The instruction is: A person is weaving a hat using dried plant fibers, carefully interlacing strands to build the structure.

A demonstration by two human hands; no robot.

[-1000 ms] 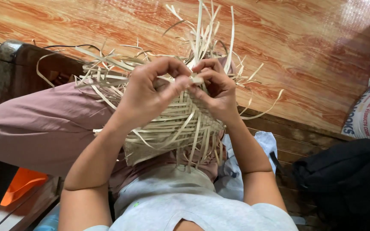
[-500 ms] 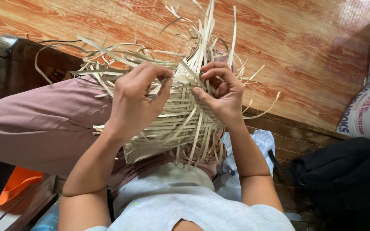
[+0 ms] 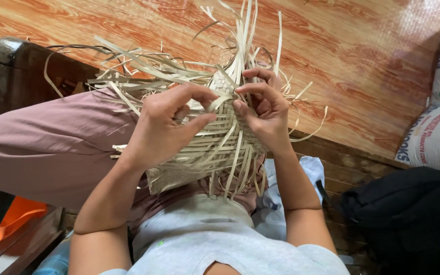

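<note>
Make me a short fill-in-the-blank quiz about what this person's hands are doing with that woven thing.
1. Both hands work on a half-woven ____ of pale flat strips resting on the person's lap.
2. The left hand and the right hand meet at one pale ____ near the top of the weave.
3. The floor beyond the weave has a reddish ____ grain pattern.
4. At the right edge, below the white sacks, lies a ____ bag.

Missing words: basket; strip; wood; black

The half-woven basket (image 3: 215, 147) rests on the person's lap (image 3: 62, 142), loose strips (image 3: 143, 69) fanning outward. Beyond is a wood-patterned floor (image 3: 352, 56); white sacks (image 3: 436, 137) and a black bag (image 3: 408, 214) sit at its right side.
</note>
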